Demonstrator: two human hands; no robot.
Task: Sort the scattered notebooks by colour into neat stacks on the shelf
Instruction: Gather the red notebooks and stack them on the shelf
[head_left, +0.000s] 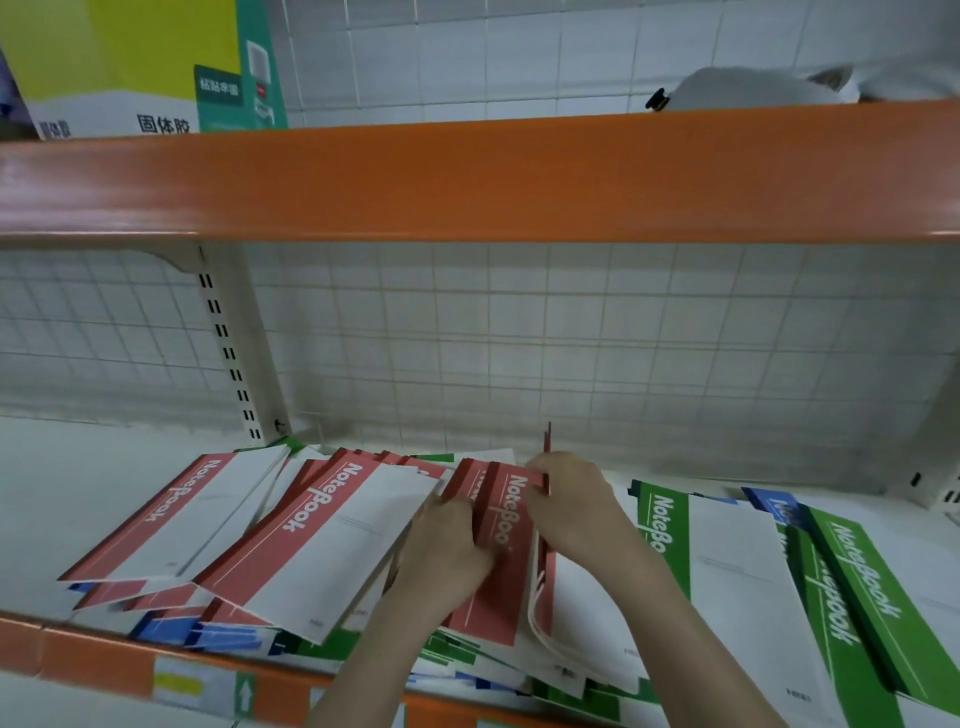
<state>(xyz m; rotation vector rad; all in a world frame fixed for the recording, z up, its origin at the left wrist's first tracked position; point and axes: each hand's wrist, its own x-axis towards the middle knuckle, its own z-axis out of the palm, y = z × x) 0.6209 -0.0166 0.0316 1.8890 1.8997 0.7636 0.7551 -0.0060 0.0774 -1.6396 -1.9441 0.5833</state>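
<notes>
A loose heap of notebooks covers the lower shelf (62, 499). Red-banded notebooks (322, 525) lie fanned on top at the left, with blue ones (223, 636) peeking out underneath. Green-banded notebooks (852, 587) lie overlapped on the right, a blue one (769, 501) tucked under them. In the middle my left hand (447, 545) grips the left edge of a red notebook (501, 566). My right hand (576, 504) holds the right side of the same red notebooks, tilting a few of them up on edge.
An orange upper shelf (467, 182) juts out overhead, carrying a yellow and green box (135, 67) at left and a white bundle (753, 88) at right. A white wire grid (571, 338) backs the shelf. The lower shelf has an orange front lip (93, 654).
</notes>
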